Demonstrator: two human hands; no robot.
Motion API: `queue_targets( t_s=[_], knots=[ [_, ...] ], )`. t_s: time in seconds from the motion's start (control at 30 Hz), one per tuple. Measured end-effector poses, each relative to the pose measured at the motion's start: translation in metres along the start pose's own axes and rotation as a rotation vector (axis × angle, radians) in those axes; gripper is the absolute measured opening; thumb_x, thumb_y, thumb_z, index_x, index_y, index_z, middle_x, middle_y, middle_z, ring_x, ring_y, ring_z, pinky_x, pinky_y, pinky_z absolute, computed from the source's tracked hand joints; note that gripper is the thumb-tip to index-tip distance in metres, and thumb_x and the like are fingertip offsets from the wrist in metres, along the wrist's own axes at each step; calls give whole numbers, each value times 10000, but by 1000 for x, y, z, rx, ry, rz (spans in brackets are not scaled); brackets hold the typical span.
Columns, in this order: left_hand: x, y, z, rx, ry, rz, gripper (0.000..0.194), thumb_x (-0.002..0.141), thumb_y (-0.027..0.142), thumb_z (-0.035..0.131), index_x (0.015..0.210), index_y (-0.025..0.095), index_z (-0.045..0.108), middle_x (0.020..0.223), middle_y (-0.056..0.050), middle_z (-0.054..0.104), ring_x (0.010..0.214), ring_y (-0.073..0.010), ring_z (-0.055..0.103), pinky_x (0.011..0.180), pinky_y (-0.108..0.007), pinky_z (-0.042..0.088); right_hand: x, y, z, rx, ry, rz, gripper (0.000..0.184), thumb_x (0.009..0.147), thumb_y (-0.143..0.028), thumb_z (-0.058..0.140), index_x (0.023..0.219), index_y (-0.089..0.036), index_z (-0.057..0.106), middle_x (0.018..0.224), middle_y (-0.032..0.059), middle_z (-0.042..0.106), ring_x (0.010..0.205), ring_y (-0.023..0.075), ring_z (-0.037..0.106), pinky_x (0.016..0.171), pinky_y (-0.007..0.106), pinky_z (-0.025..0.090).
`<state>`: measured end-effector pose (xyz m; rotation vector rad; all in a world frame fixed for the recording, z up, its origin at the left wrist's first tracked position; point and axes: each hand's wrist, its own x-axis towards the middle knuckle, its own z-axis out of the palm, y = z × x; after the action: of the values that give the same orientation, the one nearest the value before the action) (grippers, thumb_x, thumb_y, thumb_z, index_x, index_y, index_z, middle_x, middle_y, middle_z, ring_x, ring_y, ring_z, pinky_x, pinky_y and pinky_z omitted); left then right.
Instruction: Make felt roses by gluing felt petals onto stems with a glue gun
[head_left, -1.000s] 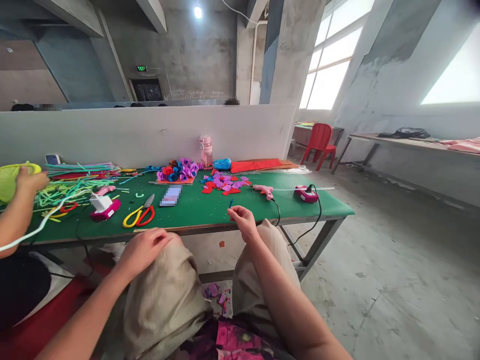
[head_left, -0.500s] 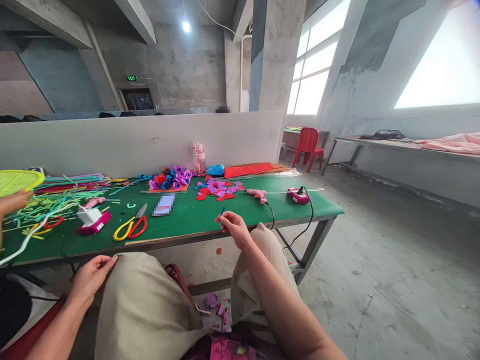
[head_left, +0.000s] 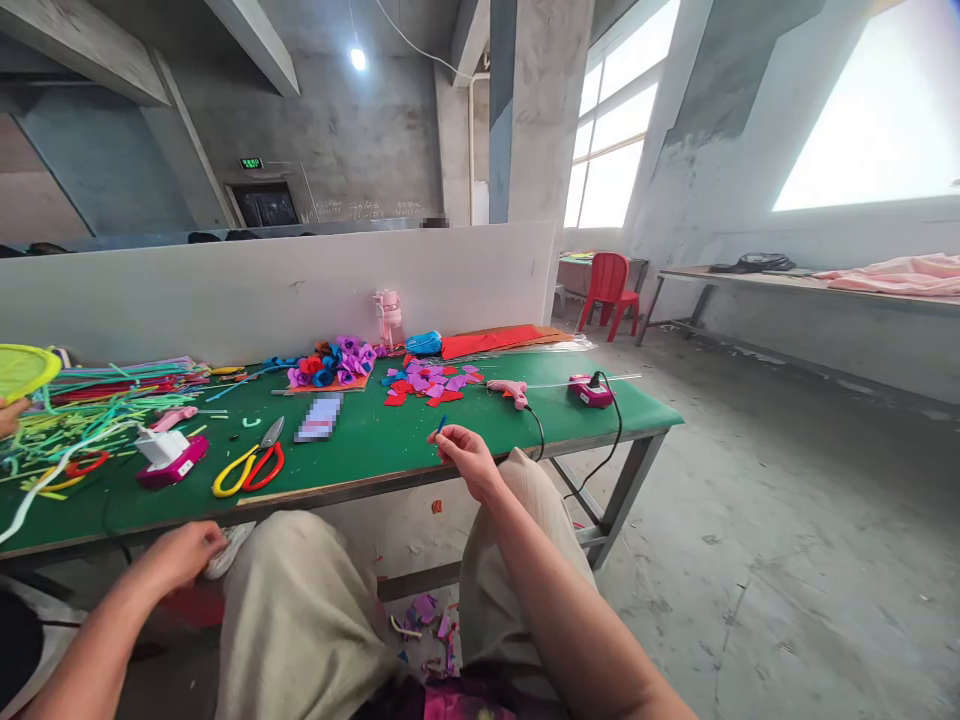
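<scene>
My right hand [head_left: 466, 458] hovers over my right knee at the front edge of the green table [head_left: 390, 445], fingers pinched on a small blue piece [head_left: 442, 424] that sticks up from them. My left hand [head_left: 180, 556] is low beside my left knee, below the table edge, its fingers curled on a pale object [head_left: 227, 548] that I cannot make out. Yellow and red scissors [head_left: 249, 464] lie on the table between my two hands.
On the table lie a pink glue gun [head_left: 511, 391], a pink base [head_left: 589, 389] with cables, felt flowers [head_left: 330, 362], cut felt pieces [head_left: 429, 380] and pipe cleaners [head_left: 90, 405]. Another person's hand [head_left: 10, 414] is at the far left. A red chair [head_left: 609, 292] stands behind.
My left hand has slid off my left knee, down and to the left below the table edge. My right hand has kept its pinch on the blue piece. The view has turned slightly right.
</scene>
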<state>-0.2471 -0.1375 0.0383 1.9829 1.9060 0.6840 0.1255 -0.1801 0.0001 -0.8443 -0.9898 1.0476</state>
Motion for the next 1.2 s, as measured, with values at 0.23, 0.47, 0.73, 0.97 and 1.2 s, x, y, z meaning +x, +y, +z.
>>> queue_targets(
  t_s=[0.23, 0.47, 0.73, 0.97, 1.2],
  knots=[
    [-26, 146, 26, -224, -298, 388, 254, 749, 440, 498, 732, 210, 604, 633, 4, 639, 466, -118, 514, 446, -201, 366, 7, 8, 1, -104, 47, -51, 267, 674, -434, 670, 702, -177, 608, 793, 34, 662, 640, 118, 489, 605, 248, 381],
    [3, 214, 145, -700, -339, 359, 208, 725, 381, 574, 758, 201, 474, 598, 51, 556, 332, -67, 460, 324, -174, 286, 23, 15, -9, -158, 170, -100, 266, 673, -430, 655, 733, -173, 629, 785, 40, 666, 664, 140, 528, 642, 265, 409],
    [-1, 194, 165, -1023, -549, 195, 346, 676, 431, 666, 821, 169, 493, 696, -5, 655, 364, -63, 508, 316, -163, 338, 20, 15, -9, -145, 94, -1, 286, 641, -434, 690, 724, -163, 652, 760, 29, 655, 579, 107, 494, 557, 238, 380],
    [-2, 197, 159, -1104, -492, 122, 308, 659, 403, 682, 742, 159, 513, 674, -11, 673, 332, -44, 465, 293, -151, 274, 19, 9, -3, -100, 38, 50, 404, 719, -544, 586, 787, -163, 700, 660, 18, 634, 552, 108, 485, 568, 246, 372],
    [-1, 194, 161, -1083, -522, 146, 315, 650, 412, 679, 750, 152, 533, 680, -10, 662, 331, -42, 460, 294, -157, 276, 17, 9, 0, -121, 70, 22, 307, 621, -464, 708, 689, -174, 632, 577, -13, 589, 479, 92, 442, 502, 238, 357]
  ],
)
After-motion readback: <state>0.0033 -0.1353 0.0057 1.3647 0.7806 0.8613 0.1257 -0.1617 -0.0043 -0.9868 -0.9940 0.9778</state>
